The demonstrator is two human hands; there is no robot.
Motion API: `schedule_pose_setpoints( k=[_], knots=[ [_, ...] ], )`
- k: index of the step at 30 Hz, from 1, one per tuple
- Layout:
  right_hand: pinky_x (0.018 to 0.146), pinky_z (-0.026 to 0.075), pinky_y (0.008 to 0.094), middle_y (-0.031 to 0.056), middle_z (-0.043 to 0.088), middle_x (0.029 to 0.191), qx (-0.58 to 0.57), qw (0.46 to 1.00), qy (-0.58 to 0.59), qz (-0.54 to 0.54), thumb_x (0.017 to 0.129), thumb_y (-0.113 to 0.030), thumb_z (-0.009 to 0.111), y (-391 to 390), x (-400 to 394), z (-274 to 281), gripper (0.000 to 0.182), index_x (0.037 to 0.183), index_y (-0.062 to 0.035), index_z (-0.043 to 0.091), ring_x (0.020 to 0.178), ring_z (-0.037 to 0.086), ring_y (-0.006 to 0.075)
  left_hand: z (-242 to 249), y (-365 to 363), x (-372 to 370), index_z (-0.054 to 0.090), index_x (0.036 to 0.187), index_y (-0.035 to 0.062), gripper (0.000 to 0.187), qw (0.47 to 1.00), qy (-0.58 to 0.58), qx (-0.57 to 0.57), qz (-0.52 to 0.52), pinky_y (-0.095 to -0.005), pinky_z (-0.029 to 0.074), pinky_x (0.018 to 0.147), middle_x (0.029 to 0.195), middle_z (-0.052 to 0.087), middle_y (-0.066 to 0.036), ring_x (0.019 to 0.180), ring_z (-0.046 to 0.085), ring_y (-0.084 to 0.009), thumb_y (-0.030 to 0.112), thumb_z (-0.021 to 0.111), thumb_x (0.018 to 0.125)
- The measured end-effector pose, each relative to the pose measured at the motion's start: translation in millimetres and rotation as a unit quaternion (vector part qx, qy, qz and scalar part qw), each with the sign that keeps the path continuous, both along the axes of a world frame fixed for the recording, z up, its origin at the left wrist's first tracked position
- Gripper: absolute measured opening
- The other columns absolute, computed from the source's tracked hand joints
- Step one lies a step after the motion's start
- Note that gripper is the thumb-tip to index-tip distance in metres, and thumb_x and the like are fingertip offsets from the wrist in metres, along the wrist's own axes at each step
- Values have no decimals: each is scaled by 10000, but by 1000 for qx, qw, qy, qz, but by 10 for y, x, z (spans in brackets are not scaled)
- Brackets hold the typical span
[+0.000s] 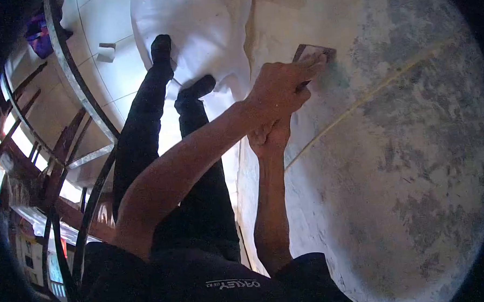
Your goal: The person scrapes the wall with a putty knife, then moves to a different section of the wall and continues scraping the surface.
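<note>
My left hand (280, 87) reaches across from the left, its fingers pressing a dusty, dark-edged rectangular sanding pad (304, 52) flat on the wall (363, 199). Pale and grey patches mottle the wall's surface, and a yellowish line (358, 101) runs diagonally over it. Just below the left hand, my right hand (271, 134) is closed against the left wrist, some of its fingers curled. The left hand partly covers it, so I cannot make out what it grips.
A white sheet (193, 15) covers the floor by my feet. A small pale block (106, 52) lies on the floor tiles (125, 69). Curved metal railing (77, 77) and dark slanting bars (71, 137) stand close on my left.
</note>
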State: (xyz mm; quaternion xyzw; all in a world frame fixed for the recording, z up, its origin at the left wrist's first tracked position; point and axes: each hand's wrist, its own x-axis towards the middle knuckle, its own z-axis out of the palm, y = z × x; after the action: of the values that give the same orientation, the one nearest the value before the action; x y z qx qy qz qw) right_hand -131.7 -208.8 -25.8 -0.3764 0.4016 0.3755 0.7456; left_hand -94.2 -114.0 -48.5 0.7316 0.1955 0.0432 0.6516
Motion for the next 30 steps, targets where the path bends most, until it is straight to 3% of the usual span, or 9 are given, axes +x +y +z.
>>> schedule_pose_setpoints(
  k=[8,10,13,15,17,21,23,27,30],
  knots=[
    [503,447,286,18,530,657,-136,987,-61,53,886,-379,389,-222,-110,-164,323,900,-82,516,481,483,124,54,-12,-24,465,1200,135,560,999,-34,35,-6,-356,490,696,1104,546,-104,793,601,-269,115,575,651],
    [535,458,302,29,555,747,-265,848,-327,323,888,-383,378,-220,36,-410,345,986,-76,502,566,522,140,48,227,170,429,1228,146,591,997,37,33,-63,-356,487,728,1179,497,-96,837,596,-263,104,567,655],
    [521,454,294,21,546,696,-333,744,-387,430,889,-398,368,-302,-42,-473,358,979,-75,494,513,499,128,39,181,53,432,1224,135,586,998,4,42,-55,-363,488,727,1194,487,-97,840,596,-266,92,562,655],
    [533,468,285,23,555,687,-187,979,58,-52,889,-411,364,247,-96,172,375,980,-73,499,505,509,119,3,-129,-214,437,1218,127,576,998,-21,40,-40,-369,486,725,1173,503,-101,830,596,-274,99,563,656],
    [600,495,298,56,573,868,-24,997,-72,21,887,-426,358,-335,-306,-72,425,1069,-64,484,683,570,157,-15,-162,-232,443,1211,120,567,998,-43,43,-21,-376,484,723,1151,519,-104,819,596,-281,106,563,658],
    [561,478,280,23,559,702,-189,982,18,-19,884,-417,372,157,135,-22,390,1037,-79,493,598,540,131,118,161,127,420,1230,123,584,996,21,69,-49,-365,468,780,1226,465,-82,885,590,-256,101,553,662],
    [551,475,280,5,534,619,195,980,-7,29,882,-406,380,-29,208,-166,363,1011,-88,500,563,526,117,106,223,189,421,1229,138,582,998,-26,53,-15,-360,471,769,1249,442,-80,885,590,-253,94,555,665],
    [428,378,270,-36,365,425,-236,968,51,-71,878,-435,369,218,-95,194,361,803,-112,515,396,403,110,117,5,-99,432,1220,140,563,995,-32,90,-41,-370,474,752,1226,463,-82,865,593,-256,123,566,674],
    [429,397,278,-19,399,462,-58,998,31,0,877,-460,352,-24,-45,140,403,856,-93,516,388,412,119,118,-62,-65,432,1221,138,560,998,-46,37,-30,-374,474,757,1240,450,-80,910,580,-250,127,564,677]
  ],
)
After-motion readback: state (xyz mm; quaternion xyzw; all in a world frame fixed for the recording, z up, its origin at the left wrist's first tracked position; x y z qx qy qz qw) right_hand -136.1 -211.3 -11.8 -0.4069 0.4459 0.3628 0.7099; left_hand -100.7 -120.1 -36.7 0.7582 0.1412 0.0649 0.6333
